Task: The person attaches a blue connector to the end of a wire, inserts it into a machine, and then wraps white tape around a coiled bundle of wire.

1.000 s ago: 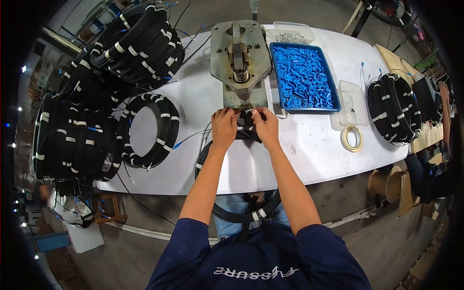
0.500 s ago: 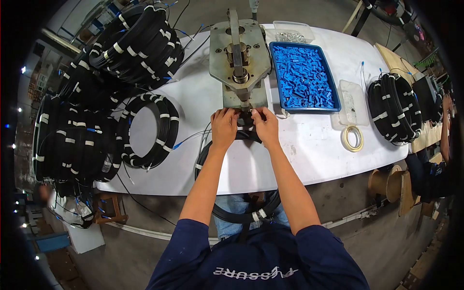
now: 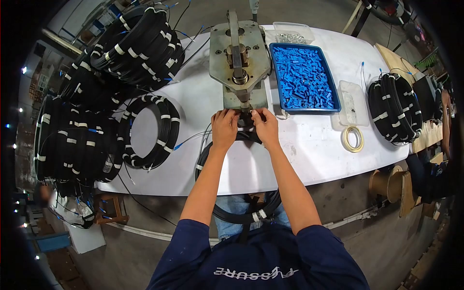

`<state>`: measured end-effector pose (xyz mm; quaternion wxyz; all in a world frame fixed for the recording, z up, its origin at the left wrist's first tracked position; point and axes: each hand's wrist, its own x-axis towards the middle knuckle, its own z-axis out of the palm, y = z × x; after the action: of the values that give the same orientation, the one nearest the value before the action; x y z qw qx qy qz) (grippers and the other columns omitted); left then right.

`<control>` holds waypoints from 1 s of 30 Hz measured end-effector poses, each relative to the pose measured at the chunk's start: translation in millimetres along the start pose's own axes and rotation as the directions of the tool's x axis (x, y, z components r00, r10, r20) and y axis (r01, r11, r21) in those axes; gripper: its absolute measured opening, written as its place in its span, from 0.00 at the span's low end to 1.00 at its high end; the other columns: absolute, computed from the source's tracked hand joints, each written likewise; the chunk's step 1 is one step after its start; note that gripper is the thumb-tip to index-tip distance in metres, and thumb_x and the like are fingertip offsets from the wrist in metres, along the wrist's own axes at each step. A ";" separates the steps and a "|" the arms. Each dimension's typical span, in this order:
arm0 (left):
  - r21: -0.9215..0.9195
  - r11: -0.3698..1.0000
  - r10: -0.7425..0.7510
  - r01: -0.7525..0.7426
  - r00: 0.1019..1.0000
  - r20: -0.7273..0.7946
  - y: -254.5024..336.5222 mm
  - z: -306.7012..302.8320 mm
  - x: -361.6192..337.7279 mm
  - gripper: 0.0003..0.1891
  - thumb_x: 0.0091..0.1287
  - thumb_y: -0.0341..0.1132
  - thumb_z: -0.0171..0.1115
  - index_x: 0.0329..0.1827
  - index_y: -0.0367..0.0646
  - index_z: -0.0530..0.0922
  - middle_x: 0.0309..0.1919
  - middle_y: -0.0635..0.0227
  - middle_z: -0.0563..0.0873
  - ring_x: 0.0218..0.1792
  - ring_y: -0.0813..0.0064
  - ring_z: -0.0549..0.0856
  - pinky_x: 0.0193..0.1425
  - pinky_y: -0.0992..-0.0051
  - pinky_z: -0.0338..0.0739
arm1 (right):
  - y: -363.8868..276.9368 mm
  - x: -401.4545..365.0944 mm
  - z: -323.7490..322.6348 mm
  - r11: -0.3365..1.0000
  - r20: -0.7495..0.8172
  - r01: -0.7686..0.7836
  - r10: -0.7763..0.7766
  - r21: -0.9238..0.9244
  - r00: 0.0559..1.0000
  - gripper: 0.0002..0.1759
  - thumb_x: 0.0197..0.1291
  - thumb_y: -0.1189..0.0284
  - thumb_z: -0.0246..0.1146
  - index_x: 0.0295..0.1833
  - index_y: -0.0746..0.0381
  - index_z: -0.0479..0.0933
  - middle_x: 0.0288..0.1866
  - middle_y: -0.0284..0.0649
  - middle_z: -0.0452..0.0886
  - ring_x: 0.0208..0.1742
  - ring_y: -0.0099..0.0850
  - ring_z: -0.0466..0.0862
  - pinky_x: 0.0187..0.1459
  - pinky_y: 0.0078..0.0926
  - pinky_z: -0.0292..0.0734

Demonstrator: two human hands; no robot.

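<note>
cable coil [image 3: 236,216] by left hand [image 3: 224,128] and right hand [image 3: 266,126] — shirt [image 3: 256,258] shows "ssure".

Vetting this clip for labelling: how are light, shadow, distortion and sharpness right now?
Head view: wide-angle bowing of the white table, corners black; lamps glare far left; soft shadow between forearms; gap between left hand and right hand too dark to read; blue tray fairly sharp.

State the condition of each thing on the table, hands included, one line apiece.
Left hand: fingers curled, below the press
Right hand: fingers curled, below the press
Press: upright
Blue tray: open, filled with blue pieces
Tape roll: lying flat
Coil by the hands: banded, overhanging the edge
Left single coil: banded
</note>
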<state>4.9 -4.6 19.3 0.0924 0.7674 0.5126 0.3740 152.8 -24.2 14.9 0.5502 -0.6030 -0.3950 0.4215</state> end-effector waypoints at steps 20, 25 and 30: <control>0.006 0.999 0.045 -0.045 0.997 -0.056 -1.1 2.2 0.5 0.04 0.66 0.32 0.59 0.38 0.41 0.79 0.33 0.61 0.82 0.40 0.55 0.79 0.50 0.58 0.69 | 2.9 1.7 -0.5 1.000 0.010 -0.005 0.005 0.011 1.000 0.11 0.66 0.67 0.64 0.39 0.66 0.80 0.28 0.35 0.82 0.30 0.21 0.76 0.36 0.21 0.73; 0.007 0.999 0.033 -0.033 0.999 -0.040 -0.3 1.4 0.6 0.04 0.66 0.31 0.59 0.38 0.41 0.79 0.34 0.61 0.82 0.40 0.55 0.79 0.50 0.58 0.69 | 1.3 1.3 -0.4 1.000 0.006 -0.004 0.004 -0.015 1.000 0.11 0.66 0.67 0.64 0.39 0.66 0.80 0.28 0.35 0.82 0.29 0.21 0.76 0.36 0.21 0.73; -0.004 0.999 0.034 -0.034 0.999 -0.039 0.7 0.9 0.6 0.04 0.66 0.32 0.59 0.39 0.42 0.79 0.34 0.61 0.82 0.40 0.55 0.79 0.50 0.58 0.69 | -0.4 1.3 -1.0 1.000 0.014 -0.019 0.020 -0.015 1.000 0.11 0.66 0.68 0.63 0.40 0.66 0.80 0.28 0.35 0.82 0.30 0.21 0.77 0.36 0.21 0.73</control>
<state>6.1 -4.2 19.4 0.0777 0.7684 0.5004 0.3914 154.2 -23.3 15.2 0.5389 -0.6079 -0.3959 0.4282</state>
